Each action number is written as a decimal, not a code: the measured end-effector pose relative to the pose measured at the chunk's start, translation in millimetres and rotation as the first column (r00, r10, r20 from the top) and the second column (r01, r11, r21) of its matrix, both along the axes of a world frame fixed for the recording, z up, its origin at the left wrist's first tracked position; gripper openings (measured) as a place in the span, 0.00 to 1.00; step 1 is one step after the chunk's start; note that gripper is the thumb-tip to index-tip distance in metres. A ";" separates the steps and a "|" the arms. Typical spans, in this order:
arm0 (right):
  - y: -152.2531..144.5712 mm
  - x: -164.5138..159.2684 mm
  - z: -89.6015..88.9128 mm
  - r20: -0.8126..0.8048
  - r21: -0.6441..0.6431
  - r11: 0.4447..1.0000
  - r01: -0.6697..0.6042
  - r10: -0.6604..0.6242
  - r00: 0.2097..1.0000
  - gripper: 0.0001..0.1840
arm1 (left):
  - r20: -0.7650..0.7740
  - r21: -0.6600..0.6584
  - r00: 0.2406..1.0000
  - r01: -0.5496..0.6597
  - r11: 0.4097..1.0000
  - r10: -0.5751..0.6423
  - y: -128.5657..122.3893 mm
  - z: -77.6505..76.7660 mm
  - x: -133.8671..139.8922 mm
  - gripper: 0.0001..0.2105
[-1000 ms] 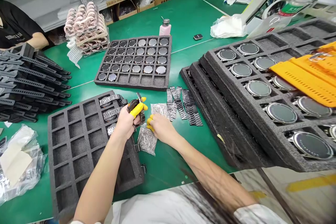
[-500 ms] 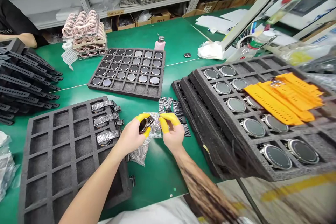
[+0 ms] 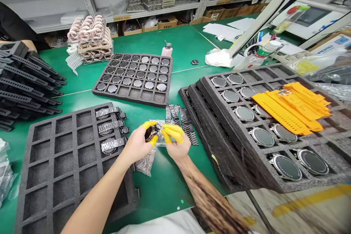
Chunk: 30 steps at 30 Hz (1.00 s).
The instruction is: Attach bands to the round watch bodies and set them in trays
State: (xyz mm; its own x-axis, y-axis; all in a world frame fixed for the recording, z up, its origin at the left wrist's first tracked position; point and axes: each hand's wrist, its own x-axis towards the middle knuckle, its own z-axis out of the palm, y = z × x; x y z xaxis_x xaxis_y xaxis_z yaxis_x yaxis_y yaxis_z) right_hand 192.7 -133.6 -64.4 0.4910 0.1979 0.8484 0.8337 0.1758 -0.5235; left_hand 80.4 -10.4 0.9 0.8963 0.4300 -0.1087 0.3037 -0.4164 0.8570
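Note:
My left hand, with yellow finger cots, is closed around the edge of a dark round watch, partly hidden by the fingers. Yellow cots also cover fingertips of my right hand, which pinches at the watch's right side; whatever is between those fingertips is too small to make out. Beneath and in front of the hands lie clear plastic bags of small silvery metal pieces. Black metal link straps rest on the green table just beyond my right hand.
To the left is a grey foam tray with several metal-strapped watches. Another foam tray of round watches stands behind. Stacked trays on the right carry watches and orange straps. Black straps are piled far left.
My right hand has moved slightly left, its fingertips now against the watch. The left hand keeps its grip. The view has shifted a little.

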 end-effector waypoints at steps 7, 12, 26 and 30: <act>1.5 4.6 -3.9 -0.414 0.013 0.971 -0.239 0.223 0.882 0.07 | 0.044 0.022 0.998 0.040 0.999 -0.041 5.3 2.3 -1.8 0.24; 2.3 14.3 -2.2 -0.731 0.255 0.746 -0.615 0.565 0.382 0.28 | 0.045 -0.270 0.988 0.155 0.950 -0.148 6.0 18.6 -0.4 0.18; 5.9 -22.0 11.0 -0.727 0.613 0.504 -0.609 0.662 -0.183 0.25 | 0.233 0.286 0.957 0.100 0.953 -0.170 21.2 2.1 -4.6 0.29; 5.5 -26.4 9.8 -0.789 0.525 0.541 -0.657 0.599 -0.137 0.26 | 0.133 0.405 0.954 0.197 0.893 -0.270 19.3 2.8 -6.9 0.35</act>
State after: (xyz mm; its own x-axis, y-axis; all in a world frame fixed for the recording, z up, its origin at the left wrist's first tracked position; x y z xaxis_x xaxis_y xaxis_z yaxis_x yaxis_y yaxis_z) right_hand 166.4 -128.2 -54.6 0.4313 0.9021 -0.0126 -0.6181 0.2853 -0.7325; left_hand 73.5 8.9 3.7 0.9641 0.1810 0.1944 0.0126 -0.7623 0.6471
